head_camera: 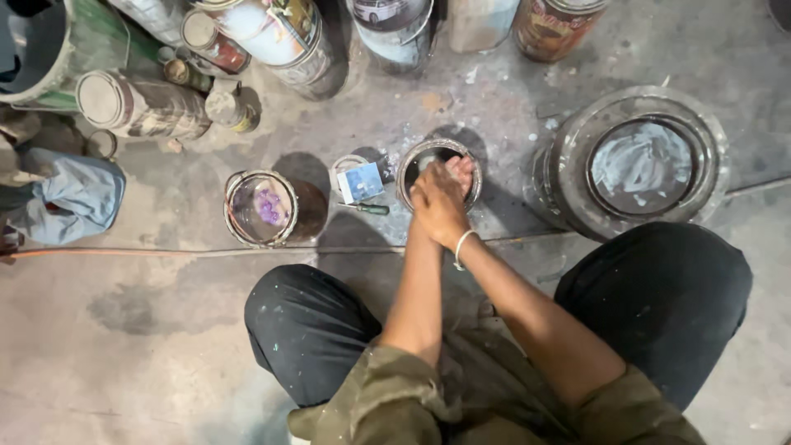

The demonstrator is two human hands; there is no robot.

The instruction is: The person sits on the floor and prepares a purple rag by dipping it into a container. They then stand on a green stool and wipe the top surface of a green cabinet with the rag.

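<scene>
Person crouches on the concrete floor. Both hands overlap above a small round tin between the knees: right hand on top, left hand beneath, fingers at the rim, apparently pressing; actual grip cannot be told. A dented metal can with violet paint and a green-handled screwdriver lie close by.

Metal tin paint-crusted, dull; concrete floor rough, stained.
</scene>
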